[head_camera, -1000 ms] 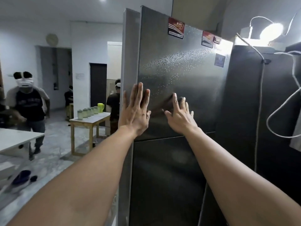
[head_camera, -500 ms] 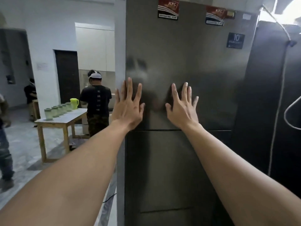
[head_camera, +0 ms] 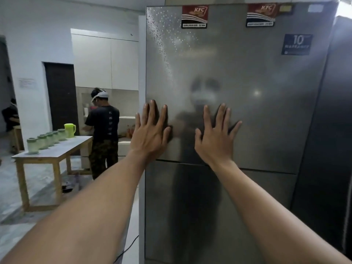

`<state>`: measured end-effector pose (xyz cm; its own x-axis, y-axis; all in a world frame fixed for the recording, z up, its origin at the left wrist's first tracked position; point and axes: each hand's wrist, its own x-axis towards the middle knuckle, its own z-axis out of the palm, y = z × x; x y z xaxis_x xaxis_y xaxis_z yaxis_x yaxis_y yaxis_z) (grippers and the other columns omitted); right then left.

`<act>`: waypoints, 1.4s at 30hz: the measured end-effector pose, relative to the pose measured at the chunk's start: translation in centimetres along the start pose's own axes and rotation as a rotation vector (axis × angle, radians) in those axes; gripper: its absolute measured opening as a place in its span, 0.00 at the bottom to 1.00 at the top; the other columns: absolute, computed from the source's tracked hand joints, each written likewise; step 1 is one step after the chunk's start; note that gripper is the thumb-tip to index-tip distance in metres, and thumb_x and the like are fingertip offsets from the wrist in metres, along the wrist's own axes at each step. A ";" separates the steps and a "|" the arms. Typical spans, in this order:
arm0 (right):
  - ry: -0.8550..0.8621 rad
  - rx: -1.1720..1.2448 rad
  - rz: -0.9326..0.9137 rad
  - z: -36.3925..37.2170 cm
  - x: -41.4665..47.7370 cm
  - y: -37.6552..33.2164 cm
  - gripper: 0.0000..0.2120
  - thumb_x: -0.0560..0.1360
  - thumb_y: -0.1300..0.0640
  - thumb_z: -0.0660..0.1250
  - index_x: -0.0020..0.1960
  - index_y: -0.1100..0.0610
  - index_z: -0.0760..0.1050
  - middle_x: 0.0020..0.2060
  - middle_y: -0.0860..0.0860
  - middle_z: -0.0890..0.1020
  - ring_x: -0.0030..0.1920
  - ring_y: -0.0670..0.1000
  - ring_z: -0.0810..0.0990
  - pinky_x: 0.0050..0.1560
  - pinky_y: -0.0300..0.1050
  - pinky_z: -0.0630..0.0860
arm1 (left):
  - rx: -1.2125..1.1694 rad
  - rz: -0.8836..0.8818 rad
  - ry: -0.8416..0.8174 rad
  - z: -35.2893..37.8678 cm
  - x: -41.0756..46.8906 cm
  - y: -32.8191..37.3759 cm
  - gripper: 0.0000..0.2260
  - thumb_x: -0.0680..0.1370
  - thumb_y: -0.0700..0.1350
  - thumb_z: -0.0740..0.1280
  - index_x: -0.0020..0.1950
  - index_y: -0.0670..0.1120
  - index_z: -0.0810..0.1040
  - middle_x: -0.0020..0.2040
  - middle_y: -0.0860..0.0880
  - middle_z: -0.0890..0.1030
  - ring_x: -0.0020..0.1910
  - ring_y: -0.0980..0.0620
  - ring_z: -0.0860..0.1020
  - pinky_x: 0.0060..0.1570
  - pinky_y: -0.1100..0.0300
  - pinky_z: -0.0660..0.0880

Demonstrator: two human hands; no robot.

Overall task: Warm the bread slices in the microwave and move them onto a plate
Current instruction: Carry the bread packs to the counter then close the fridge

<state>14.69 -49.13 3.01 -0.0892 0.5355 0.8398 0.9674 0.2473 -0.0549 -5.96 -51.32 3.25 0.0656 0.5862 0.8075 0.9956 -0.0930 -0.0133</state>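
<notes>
Hands, left hand (head_camera: pixel 151 134) and right hand (head_camera: pixel 215 139), press flat and empty on the fridge door (head_camera: pixel 247 92); bread unfetched, opening likely follows.

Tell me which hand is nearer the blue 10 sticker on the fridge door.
Right. The right hand lies flat on the fridge door, below-left of the blue sticker; the left hand presses at the door's far left edge.
</notes>
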 end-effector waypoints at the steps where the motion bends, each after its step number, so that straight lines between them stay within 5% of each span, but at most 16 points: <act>1: 0.009 -0.009 0.015 0.4 0.2 -0.2 0.35 0.80 0.44 0.54 0.82 0.51 0.44 0.80 0.63 0.45 0.79 0.65 0.43 0.71 0.77 0.46 | -0.008 0.000 -0.001 0.6 0.4 -0.2 0.29 0.83 0.58 0.46 0.81 0.51 0.41 0.80 0.42 0.38 0.79 0.41 0.39 0.77 0.41 0.43; 14: 0.142 -0.113 0.163 7.2 4.3 -1.3 0.38 0.74 0.48 0.58 0.81 0.52 0.50 0.79 0.65 0.46 0.79 0.66 0.43 0.68 0.80 0.44 | -0.159 0.118 0.072 10.0 7.0 -3.5 0.29 0.83 0.59 0.47 0.80 0.54 0.38 0.80 0.43 0.37 0.79 0.43 0.37 0.76 0.39 0.45; 22: 0.197 -0.302 0.253 11.7 6.7 -0.6 0.39 0.76 0.46 0.59 0.82 0.48 0.46 0.80 0.63 0.44 0.80 0.63 0.42 0.71 0.76 0.41 | -0.289 0.229 0.121 17.5 12.6 -4.2 0.32 0.82 0.57 0.51 0.80 0.51 0.39 0.79 0.39 0.37 0.78 0.40 0.37 0.76 0.39 0.46; 29: 0.089 -0.530 0.299 13.1 8.1 1.3 0.38 0.79 0.38 0.53 0.82 0.48 0.40 0.80 0.58 0.41 0.80 0.60 0.42 0.73 0.72 0.46 | -0.456 0.310 0.100 23.2 17.0 -2.4 0.31 0.82 0.54 0.51 0.81 0.47 0.41 0.79 0.38 0.39 0.79 0.41 0.38 0.76 0.40 0.46; 33: 0.110 -0.636 0.278 13.5 9.2 3.6 0.35 0.79 0.38 0.56 0.82 0.45 0.48 0.81 0.58 0.46 0.80 0.59 0.49 0.73 0.70 0.50 | -0.541 0.363 0.067 26.0 19.6 -0.5 0.32 0.82 0.59 0.48 0.80 0.49 0.38 0.79 0.39 0.36 0.78 0.41 0.36 0.77 0.41 0.42; 42: 0.130 -0.812 0.325 17.5 11.6 8.5 0.37 0.80 0.37 0.55 0.82 0.47 0.43 0.80 0.59 0.40 0.80 0.61 0.40 0.73 0.73 0.38 | -0.659 0.504 0.033 32.6 24.2 4.2 0.32 0.81 0.62 0.46 0.80 0.53 0.38 0.80 0.39 0.38 0.79 0.41 0.38 0.76 0.39 0.44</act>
<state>17.72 -26.67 2.88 0.1991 0.3714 0.9069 0.8146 -0.5771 0.0575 2.04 -11.25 3.50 0.4814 0.3250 0.8140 0.6032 -0.7966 -0.0386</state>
